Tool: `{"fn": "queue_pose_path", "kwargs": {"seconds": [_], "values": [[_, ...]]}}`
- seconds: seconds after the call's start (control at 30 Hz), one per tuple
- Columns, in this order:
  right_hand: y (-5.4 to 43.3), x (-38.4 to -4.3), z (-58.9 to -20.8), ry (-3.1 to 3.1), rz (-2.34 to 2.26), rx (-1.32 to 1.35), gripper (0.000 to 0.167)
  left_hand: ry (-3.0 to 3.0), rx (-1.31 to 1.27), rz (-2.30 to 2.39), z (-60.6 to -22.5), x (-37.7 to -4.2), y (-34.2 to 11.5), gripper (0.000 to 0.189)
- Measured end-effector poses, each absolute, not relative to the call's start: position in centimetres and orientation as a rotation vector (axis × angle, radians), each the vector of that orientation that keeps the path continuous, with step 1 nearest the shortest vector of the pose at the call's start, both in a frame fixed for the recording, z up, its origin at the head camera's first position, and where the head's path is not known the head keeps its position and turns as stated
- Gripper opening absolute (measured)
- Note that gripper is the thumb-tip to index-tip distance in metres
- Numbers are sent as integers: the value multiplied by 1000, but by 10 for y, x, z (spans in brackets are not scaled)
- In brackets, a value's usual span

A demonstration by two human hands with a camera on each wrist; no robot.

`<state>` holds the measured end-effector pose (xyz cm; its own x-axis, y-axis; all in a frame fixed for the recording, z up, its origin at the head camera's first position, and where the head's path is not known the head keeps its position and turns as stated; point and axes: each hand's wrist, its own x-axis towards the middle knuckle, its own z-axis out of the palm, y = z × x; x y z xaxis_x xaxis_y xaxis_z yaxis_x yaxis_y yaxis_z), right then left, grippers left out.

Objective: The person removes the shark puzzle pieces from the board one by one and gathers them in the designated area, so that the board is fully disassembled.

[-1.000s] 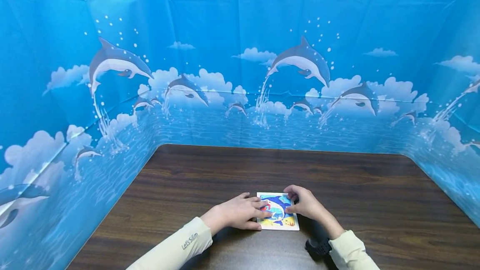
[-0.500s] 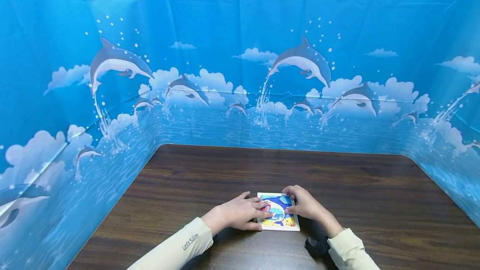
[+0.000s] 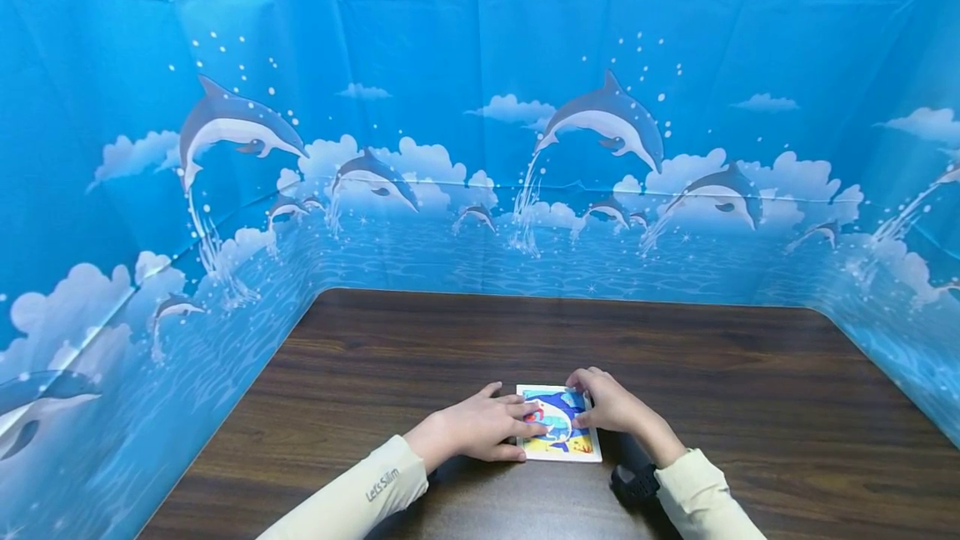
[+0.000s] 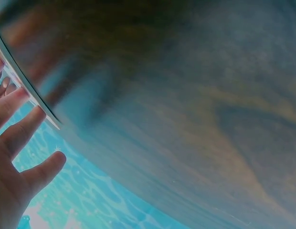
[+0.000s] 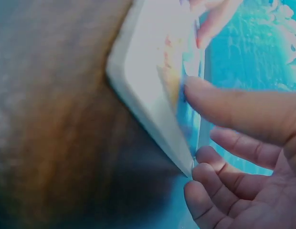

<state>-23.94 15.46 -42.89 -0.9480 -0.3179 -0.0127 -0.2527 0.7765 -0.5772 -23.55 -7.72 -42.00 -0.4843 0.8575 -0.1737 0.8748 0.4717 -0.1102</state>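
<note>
A small square dolphin puzzle board (image 3: 557, 445) with a white border lies flat on the table; its seams are too small to make out. My left hand (image 3: 480, 426) rests on its left side, fingers spread and nearly straight over the picture. On the right side, my right hand (image 3: 617, 407) grips the board, the thumb on the picture and curled fingers at the far right edge. In the right wrist view the thumb (image 5: 219, 101) touches the picture face, and the curled fingers (image 5: 212, 183) sit by the board's edge. The left wrist view shows only the board's rim (image 4: 31, 88) beside the left fingers.
The dark wood-grain table (image 3: 420, 340) is bounded at the back and sides by a blue dolphin-print sheet (image 3: 420, 248). A black wrist device (image 3: 633, 482) sits beneath the right wrist, close to the tabletop.
Both hands stay on the board with almost no motion. The right fingers shift very slightly at the far edge.
</note>
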Motion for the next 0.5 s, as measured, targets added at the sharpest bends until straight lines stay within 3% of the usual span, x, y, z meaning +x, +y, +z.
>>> {"fn": "queue_pose_path", "kwargs": {"seconds": [0.5], "values": [[155,-245,-431,2776,-957,-407,45,2603,1519,-291,-418,-235,-76,50]]}}
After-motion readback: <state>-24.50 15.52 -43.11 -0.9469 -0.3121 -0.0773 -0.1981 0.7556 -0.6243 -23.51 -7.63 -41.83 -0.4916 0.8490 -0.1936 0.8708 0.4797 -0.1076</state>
